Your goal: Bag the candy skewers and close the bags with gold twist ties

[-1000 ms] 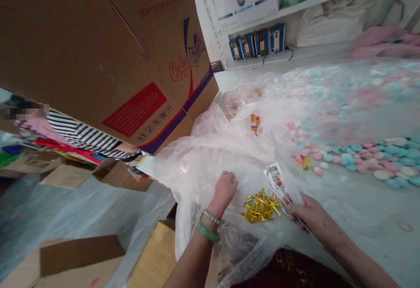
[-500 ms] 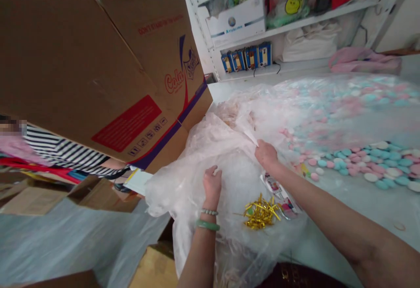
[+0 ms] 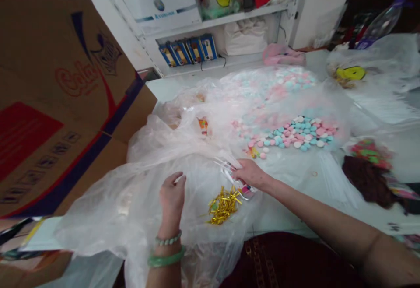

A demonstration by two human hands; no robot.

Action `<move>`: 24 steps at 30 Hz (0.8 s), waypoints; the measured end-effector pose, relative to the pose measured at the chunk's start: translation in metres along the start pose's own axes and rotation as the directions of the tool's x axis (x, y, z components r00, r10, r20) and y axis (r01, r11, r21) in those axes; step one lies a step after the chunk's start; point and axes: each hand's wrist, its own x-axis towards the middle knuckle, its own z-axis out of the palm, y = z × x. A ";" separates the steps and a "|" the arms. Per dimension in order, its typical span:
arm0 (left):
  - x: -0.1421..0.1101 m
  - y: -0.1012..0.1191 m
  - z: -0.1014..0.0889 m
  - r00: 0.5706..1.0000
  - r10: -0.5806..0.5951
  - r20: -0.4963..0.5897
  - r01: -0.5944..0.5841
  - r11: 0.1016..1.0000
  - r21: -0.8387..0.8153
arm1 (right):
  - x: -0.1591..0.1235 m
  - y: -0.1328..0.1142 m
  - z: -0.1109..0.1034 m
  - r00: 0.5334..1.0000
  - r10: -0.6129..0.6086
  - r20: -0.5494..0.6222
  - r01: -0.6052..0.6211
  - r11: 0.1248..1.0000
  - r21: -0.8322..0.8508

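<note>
My left hand rests on a large clear plastic sheet, its fingers curled and pinching a fold of the film. My right hand grips a few small clear packets with printed labels. Just below and between my hands lies a heap of gold metallic twist ties on the plastic. Farther ahead, pastel pink, blue and white round candies are spread under and beside the film. A small orange packet sits on the sheet.
A large cardboard carton fills the left side. White shelves with boxes and bags stand behind the table. At right lie a plastic bag with a yellow smiley and a heap of colourful strands. Dark red cloth lies at the bottom.
The view has swung to the right, showing more of the table. My right hand has moved from the plastic fold down to the labelled packets. My left hand has shifted little.
</note>
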 end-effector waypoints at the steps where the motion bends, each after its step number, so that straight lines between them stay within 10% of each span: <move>1: -0.008 0.015 0.001 0.997 0.081 0.012 -0.081 0.997 0.014 | -0.015 0.013 -0.006 0.999 0.041 0.022 -0.045 0.966 0.255; 5: -0.058 0.088 0.034 0.884 0.418 0.210 -0.384 0.905 -0.184 | -0.061 0.066 -0.033 0.977 0.163 -0.141 0.026 0.562 0.826; 9: -0.092 0.145 0.104 0.503 0.680 0.534 -0.521 0.731 -0.440 | -0.080 0.100 -0.052 0.905 0.347 -0.246 0.056 0.475 0.878; 10: -0.094 0.153 0.121 0.483 0.686 0.544 -0.552 0.721 -0.419 | -0.082 0.104 -0.054 0.893 0.376 -0.248 0.044 0.476 0.878; 14: -0.084 0.163 0.171 0.590 0.580 0.561 -0.648 0.755 -0.099 | -0.084 0.115 -0.054 0.890 0.400 -0.221 0.001 0.483 0.876; 24: -0.103 0.138 0.169 0.544 0.545 0.638 -0.740 0.669 0.060 | -0.077 0.125 -0.053 0.901 0.417 -0.120 -0.077 0.425 0.902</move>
